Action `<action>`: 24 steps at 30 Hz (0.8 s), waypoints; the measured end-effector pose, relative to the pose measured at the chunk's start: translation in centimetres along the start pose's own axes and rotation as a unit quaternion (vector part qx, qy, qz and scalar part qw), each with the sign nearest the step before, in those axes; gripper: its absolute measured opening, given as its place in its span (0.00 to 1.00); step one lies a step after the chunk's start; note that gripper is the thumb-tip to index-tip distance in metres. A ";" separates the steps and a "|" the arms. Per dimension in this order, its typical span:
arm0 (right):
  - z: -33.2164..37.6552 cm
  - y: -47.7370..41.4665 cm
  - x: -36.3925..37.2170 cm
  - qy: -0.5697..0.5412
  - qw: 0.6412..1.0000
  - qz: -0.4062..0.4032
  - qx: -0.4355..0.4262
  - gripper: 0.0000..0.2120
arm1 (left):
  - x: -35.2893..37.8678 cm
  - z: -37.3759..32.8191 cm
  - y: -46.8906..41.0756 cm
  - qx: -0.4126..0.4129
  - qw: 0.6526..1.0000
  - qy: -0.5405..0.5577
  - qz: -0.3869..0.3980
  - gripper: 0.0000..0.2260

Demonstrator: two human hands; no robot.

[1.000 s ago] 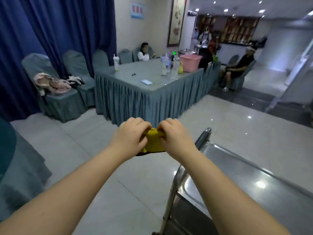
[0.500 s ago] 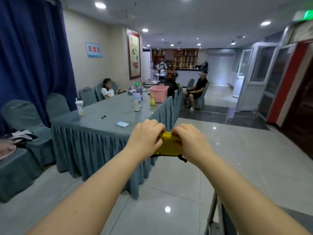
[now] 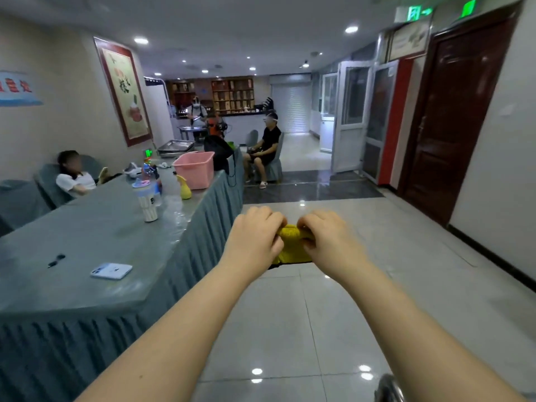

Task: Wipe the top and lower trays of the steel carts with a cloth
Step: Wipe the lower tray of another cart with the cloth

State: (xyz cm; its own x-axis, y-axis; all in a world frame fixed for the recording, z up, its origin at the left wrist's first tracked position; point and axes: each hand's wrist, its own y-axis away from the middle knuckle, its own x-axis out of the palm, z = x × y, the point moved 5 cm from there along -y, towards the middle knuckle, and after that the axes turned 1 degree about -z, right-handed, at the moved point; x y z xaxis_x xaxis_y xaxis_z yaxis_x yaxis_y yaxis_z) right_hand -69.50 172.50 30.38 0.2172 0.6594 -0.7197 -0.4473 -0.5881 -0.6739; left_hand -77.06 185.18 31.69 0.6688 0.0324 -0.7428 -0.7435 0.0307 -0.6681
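Two outstretched hands, left hand [image 3: 255,237] and right hand [image 3: 326,237], pinch a bunched yellow cloth [image 3: 293,245] between curled fingers (held above a tiled floor [image 3: 290,329]), beside a skirted table [image 3: 87,242].

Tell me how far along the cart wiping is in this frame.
Done: nothing that shows; no tray is in view, so no wiped surface can be confirmed. In hand: the left hand and right hand both grip a bunched yellow cloth in mid-air over the floor. Left: seemingly all the wiping; of the cart only a rounded steel piece peeks in at the bottom right.
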 end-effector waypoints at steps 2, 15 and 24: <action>-3.2 -1.3 2.3 0.014 0.999 0.003 0.038 0.09 | 4.5 1.3 -2.8 0.032 0.999 0.033 0.004 0.08; -26.8 0.5 2.1 0.251 0.908 -0.042 0.333 0.07 | 29.4 -10.9 -23.6 0.342 0.896 0.278 0.053 0.10; -41.8 6.9 -2.8 0.342 0.805 -0.107 0.473 0.12 | 39.9 -27.6 -31.8 0.463 0.799 0.382 0.030 0.10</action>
State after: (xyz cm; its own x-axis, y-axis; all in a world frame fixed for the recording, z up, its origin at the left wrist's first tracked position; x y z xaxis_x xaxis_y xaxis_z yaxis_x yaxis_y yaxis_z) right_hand -36.94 147.00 20.78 0.6590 0.0951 -0.7461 -0.7266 0.3369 -0.5988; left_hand -26.81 157.94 22.07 0.1731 -0.5476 -0.8187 -0.2165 0.7897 -0.5740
